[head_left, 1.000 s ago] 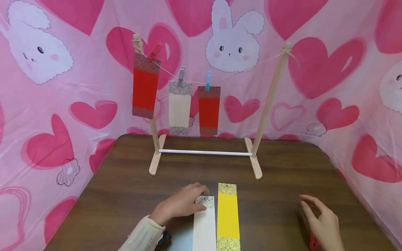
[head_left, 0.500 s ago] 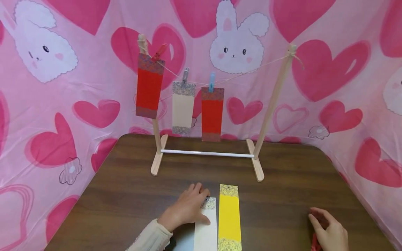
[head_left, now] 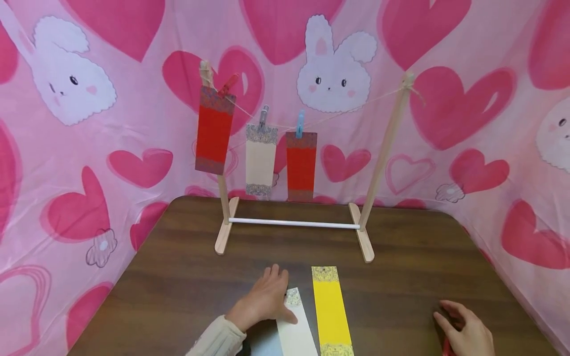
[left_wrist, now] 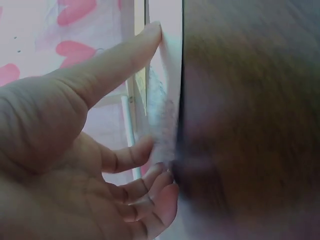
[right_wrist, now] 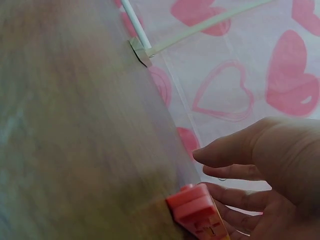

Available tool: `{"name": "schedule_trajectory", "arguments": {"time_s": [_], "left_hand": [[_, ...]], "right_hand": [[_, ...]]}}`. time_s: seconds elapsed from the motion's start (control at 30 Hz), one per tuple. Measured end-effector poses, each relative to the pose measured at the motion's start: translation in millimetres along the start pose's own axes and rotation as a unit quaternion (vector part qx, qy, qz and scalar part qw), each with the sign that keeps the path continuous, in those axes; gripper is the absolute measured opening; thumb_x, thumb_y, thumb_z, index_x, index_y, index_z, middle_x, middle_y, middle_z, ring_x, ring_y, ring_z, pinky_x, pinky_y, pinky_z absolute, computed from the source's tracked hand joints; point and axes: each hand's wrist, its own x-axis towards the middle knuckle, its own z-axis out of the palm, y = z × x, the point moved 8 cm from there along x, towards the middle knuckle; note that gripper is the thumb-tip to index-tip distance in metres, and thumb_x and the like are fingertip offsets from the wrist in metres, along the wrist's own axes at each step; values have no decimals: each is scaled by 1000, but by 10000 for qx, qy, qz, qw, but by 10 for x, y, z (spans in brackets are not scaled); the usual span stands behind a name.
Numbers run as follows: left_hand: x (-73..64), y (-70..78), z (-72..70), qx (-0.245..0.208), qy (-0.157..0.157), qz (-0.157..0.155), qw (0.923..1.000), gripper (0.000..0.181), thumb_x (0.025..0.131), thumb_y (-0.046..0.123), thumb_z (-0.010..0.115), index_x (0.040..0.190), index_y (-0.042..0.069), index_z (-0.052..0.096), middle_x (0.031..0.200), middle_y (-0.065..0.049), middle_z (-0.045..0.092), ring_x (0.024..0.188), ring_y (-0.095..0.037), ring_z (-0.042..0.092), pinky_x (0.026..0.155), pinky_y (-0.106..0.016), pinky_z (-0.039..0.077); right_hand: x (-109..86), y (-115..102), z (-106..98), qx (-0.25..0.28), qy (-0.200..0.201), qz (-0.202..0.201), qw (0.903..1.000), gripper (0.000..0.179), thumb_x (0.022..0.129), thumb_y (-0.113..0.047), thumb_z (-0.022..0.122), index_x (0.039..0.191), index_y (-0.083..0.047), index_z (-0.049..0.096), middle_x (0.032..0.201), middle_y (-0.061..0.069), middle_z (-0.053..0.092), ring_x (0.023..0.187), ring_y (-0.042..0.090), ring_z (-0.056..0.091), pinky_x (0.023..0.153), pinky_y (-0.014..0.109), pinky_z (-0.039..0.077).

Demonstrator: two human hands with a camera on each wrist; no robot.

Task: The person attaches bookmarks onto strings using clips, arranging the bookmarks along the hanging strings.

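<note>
In the head view my left hand [head_left: 262, 299] lies over the white paper strip [head_left: 299, 324] with a patterned top end. Its thumb rests on the strip's face, and the fingers spread by its left edge. The left wrist view shows the thumb [left_wrist: 125, 55] against the strip [left_wrist: 171, 60] and bent fingertips at its patterned end. A yellow strip [head_left: 331, 314] lies to the right. Near the table's right side, my right hand [head_left: 467, 329] has loosely curved fingers with a gap to the thumb. Close beside it is a red plastic piece [right_wrist: 195, 207], its kind unclear.
A wooden stand [head_left: 380, 163] with a string stands at the back. Two red strips [head_left: 213, 133] and a cream strip [head_left: 260, 160] hang from it by clothespins [head_left: 300, 123]. A pale blue-grey surface [head_left: 265, 343] shows below my left hand. Pink printed cloth [head_left: 481, 198] backs the table.
The white strip has turned, its top end swinging left, with my left hand on it. My right hand has shifted a little right and down. The head view has tilted slightly.
</note>
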Motion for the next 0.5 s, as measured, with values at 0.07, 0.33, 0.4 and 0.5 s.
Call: {"name": "schedule_trajectory", "arguments": {"time_s": [0.07, 0.33, 0.4, 0.5], "left_hand": [[-1, -25, 23, -130, -77, -85, 9998, 87, 62, 48, 93, 123, 0, 53, 106, -10, 48, 94, -25, 43, 80, -41, 48], [-81, -19, -19, -469, -46, 35, 9989, 64, 68, 36, 91, 110, 5, 54, 90, -5, 58, 81, -22, 56, 71, -37, 50], [-120, 27, -28, 28, 7, -13, 10000, 75, 65, 47, 91, 115, 4, 55, 99, -9, 57, 91, -26, 55, 74, -42, 52], [-169, 113, -7, 906, 46, -204, 9957, 96, 60, 63, 87, 125, 2, 53, 113, -13, 51, 104, -31, 48, 78, -52, 51]], "right_hand": [[-12, 9, 9, 65, 9, 12, 10000, 29, 83, -21, 80, 105, -5, 73, 88, -23, 62, 77, -25, 43, 63, 5, 39], [-47, 31, 28, -9, -119, 264, 9996, 29, 87, -26, 77, 107, -7, 72, 94, 2, 73, 77, -27, 40, 64, 12, 38], [-51, 29, 12, -14, -24, 323, 9995, 28, 87, -28, 77, 107, -8, 72, 91, -15, 71, 78, -30, 36, 69, 21, 38], [-37, 34, -22, -42, 123, 483, 9987, 27, 87, -28, 76, 106, -8, 72, 87, -22, 69, 79, -29, 38, 76, 35, 37]]}}
